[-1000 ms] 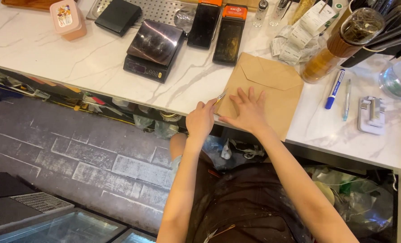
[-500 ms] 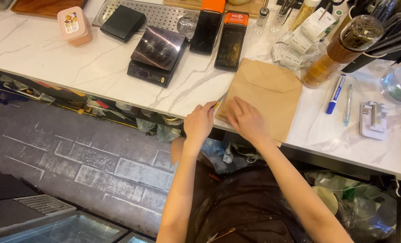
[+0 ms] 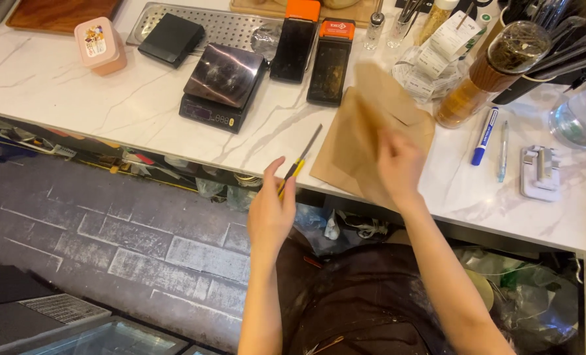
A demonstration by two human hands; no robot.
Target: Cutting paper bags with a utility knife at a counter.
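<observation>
The person stands at the near edge of a white marbled surface (image 3: 76, 105). The left hand (image 3: 271, 209) is closed around the yellow handle of a slim tool (image 3: 299, 162), a knife or cutter by its look, whose dark blade angles up over the near edge of the surface. The right hand (image 3: 398, 164) grips a brown paper envelope (image 3: 358, 138) and lifts its upper part, so the envelope's flap stands raised and blurred while its lower part lies on the surface close to the near edge. Whatever the envelope holds cannot be made out.

Toward the far edge a tall glass jar (image 3: 482, 75) with a brown cork-like band holds amber-coloured contents and stands just beside the envelope's right corner. A heap of white paper slips (image 3: 437, 62) lies behind the envelope. A pink lidded box (image 3: 99, 45) sits near the far left corner, shut. A perforated metal tray (image 3: 234, 23) along the far edge carries a black wallet-like case (image 3: 171, 39). A small digital scale (image 3: 224, 85) with a shiny platform stands left of the envelope, and two dark handheld terminals (image 3: 312, 56) with orange tops lie side by side behind it. Toward the right edge lie a blue marker (image 3: 485, 136), a pale pen (image 3: 502, 150) and a grey stapler-like device (image 3: 540, 172).
</observation>
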